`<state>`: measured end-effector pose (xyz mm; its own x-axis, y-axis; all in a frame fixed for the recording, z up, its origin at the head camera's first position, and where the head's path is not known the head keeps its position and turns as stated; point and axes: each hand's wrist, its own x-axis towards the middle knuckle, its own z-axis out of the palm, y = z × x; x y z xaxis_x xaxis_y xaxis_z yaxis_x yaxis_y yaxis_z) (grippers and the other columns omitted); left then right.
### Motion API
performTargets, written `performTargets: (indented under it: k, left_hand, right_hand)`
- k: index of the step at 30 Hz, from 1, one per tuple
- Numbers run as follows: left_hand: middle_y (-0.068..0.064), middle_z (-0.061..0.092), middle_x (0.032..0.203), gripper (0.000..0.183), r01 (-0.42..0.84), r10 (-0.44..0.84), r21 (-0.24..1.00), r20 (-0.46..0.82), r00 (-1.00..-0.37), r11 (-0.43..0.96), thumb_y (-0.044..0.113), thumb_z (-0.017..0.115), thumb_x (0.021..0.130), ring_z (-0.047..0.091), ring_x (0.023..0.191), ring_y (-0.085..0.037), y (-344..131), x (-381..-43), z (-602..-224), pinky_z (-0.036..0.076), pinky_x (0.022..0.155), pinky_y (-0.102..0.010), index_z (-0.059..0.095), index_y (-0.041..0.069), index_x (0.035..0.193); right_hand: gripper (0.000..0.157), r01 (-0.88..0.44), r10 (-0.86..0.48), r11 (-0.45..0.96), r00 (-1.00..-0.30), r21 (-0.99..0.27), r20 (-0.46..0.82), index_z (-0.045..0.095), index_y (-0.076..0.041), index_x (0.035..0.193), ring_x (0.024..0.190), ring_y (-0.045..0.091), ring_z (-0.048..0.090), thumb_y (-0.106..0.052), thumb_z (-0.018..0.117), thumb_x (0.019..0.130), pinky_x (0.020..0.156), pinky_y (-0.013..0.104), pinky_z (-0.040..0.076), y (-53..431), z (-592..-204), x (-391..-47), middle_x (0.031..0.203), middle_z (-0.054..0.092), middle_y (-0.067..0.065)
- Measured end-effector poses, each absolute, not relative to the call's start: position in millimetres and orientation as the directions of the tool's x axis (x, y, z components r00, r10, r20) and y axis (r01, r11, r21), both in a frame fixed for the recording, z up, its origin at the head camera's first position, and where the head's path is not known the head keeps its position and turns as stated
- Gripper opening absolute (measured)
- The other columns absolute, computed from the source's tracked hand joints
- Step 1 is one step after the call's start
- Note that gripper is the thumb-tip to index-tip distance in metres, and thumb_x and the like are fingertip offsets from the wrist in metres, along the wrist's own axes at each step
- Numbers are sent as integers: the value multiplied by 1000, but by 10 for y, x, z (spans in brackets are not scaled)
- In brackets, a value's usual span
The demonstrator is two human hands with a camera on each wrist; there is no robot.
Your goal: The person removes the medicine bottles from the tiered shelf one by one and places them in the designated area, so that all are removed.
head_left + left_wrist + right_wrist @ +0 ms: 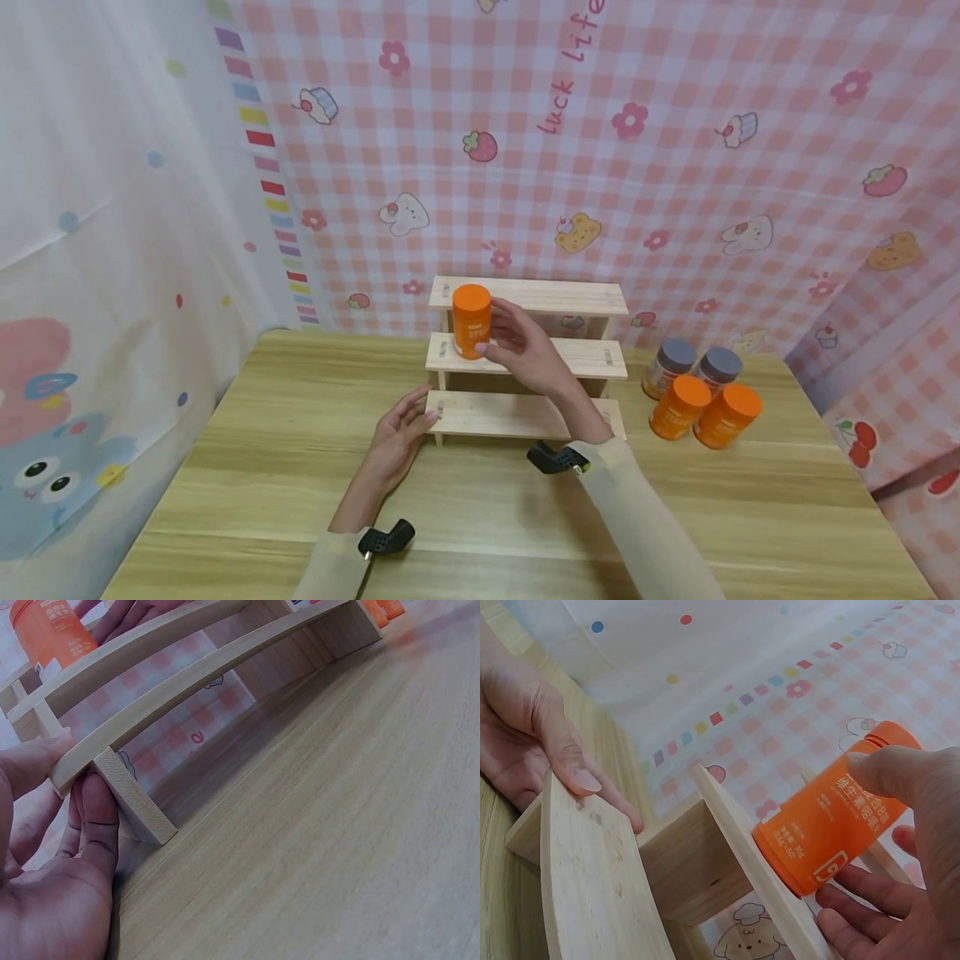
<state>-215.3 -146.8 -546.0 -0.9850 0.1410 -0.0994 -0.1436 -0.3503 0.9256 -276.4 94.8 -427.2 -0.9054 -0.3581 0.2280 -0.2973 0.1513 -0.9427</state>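
Note:
A wooden three-step display rack (502, 414) stands near the back of the table. My right hand (531, 354) holds an orange supplement bottle (472, 323) with white print, upright at the left end of the middle step. In the right wrist view, the thumb (889, 774) lies along the bottle's side, fingers round the other side, and its base meets the step. My left hand (395, 440) pinches the left end of the lowest step. The left wrist view shows its thumb on top and its fingers (97, 806) underneath, against the side support.
Right of the rack stand two more orange bottles (678, 408), in front of two grey-lidded bottles (670, 367). A pink checked cloth (525, 183) hangs behind the wooden table (480, 517). At the left hangs a white patterned curtain (112, 208).

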Motion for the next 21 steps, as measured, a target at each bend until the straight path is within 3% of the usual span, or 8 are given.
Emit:
performTargets:
  k: [11,21]
  left_hand:
    - [0,62,112,58,-146,140,921,-101,-985,-362,-2,63,98,64,103,-11,-1461,-2153,-5480,56,90,-21,45,4,153]
    - [0,61,111,59,-135,143,922,-88,-986,-364,-3,62,98,63,103,-10,-1476,-2162,-5487,56,90,-21,43,3,154]
  right_hand:
    - [70,-329,-384,180,-891,-927,241,39,-25,157,136,31,56,-16,73,96,113,49,47,818,-4267,-2830,148,56,9]
    - [61,-321,-319,215,-916,-922,244,46,-24,151,132,27,59,-23,73,97,113,48,47,744,-4291,-2848,143,61,9]
